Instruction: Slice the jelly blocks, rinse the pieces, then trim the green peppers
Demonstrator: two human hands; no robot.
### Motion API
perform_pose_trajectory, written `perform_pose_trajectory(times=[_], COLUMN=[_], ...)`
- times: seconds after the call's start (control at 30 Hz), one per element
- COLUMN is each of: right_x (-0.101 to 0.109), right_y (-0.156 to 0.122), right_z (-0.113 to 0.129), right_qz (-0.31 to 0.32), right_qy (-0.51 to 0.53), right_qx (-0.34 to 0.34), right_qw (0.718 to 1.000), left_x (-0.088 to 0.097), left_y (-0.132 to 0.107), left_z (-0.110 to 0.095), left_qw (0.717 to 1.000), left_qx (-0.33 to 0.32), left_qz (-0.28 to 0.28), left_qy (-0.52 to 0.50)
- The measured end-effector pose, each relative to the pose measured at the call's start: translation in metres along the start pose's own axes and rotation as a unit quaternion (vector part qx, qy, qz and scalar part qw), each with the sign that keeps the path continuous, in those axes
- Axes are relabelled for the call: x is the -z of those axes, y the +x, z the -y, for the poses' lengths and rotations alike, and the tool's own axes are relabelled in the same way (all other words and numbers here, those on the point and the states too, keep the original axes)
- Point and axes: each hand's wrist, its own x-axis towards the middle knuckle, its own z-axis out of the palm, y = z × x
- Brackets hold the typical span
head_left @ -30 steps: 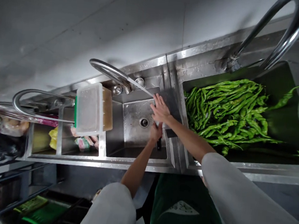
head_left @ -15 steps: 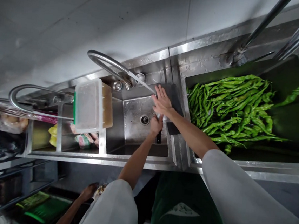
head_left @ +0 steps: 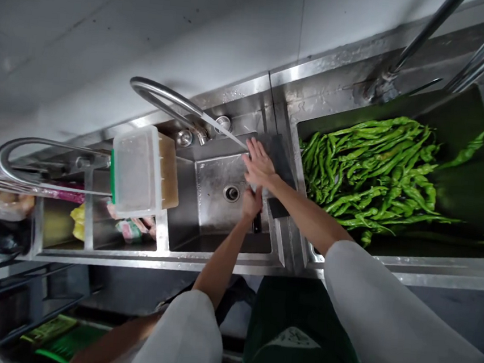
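My left hand [head_left: 251,203] is closed over the middle sink, wrapped round what looks like a knife; its black handle [head_left: 257,223] sticks out below the fist. My right hand [head_left: 259,163] lies just above it, palm down with fingers stretched out. A pale, shiny patch shows between the hands, but the blade is mostly hidden. Under and beside my right hand is a dark flat slab [head_left: 281,161] at the sink's right edge. From a curved faucet [head_left: 165,91] a stream of water [head_left: 225,131] runs to my right fingertips.
Long green peppers [head_left: 375,171] fill much of the right basin. Left of the middle sink [head_left: 212,201] a translucent plastic box [head_left: 135,171] rests across the rims. Further left are basins with a yellow item [head_left: 78,221] and packaged food [head_left: 132,229]. Another person's arm [head_left: 120,335] shows below left.
The view has shifted slightly, so the sinks sit a little further left. The other person's arm has come closer to my left sleeve. My hands keep the same pose in the water.
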Motion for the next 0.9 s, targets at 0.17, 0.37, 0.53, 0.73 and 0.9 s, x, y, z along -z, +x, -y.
perform_pose_trajectory(times=[0.17, 0.37, 0.53, 0.73, 0.9], right_x=[-0.018, -0.005, -0.009, -0.026, -0.018], right_y=[-0.117, -0.008, -0.044, -0.155, -0.08], right_z=[0.058, 0.002, 0.025, 0.092, 0.046], right_qz=[0.02, -0.019, -0.032, 0.004, -0.019], right_qy=[0.037, 0.028, 0.039, 0.06, 0.036], right_qx=[0.018, -0.017, -0.021, -0.038, -0.029], right_qw=[0.999, 0.999, 0.999, 0.997, 0.999], left_x=[0.0, 0.003, 0.005, 0.017, 0.012], left_y=[-0.099, 0.01, -0.029, -0.142, -0.061], left_z=[0.069, 0.001, 0.025, 0.096, 0.051], left_qw=[0.996, 0.999, 0.998, 0.992, 0.996], left_qx=[0.084, -0.023, 0.024, 0.111, 0.06], left_qz=[0.027, 0.02, 0.052, 0.054, 0.072], left_qy=[-0.021, 0.016, -0.007, -0.024, 0.002])
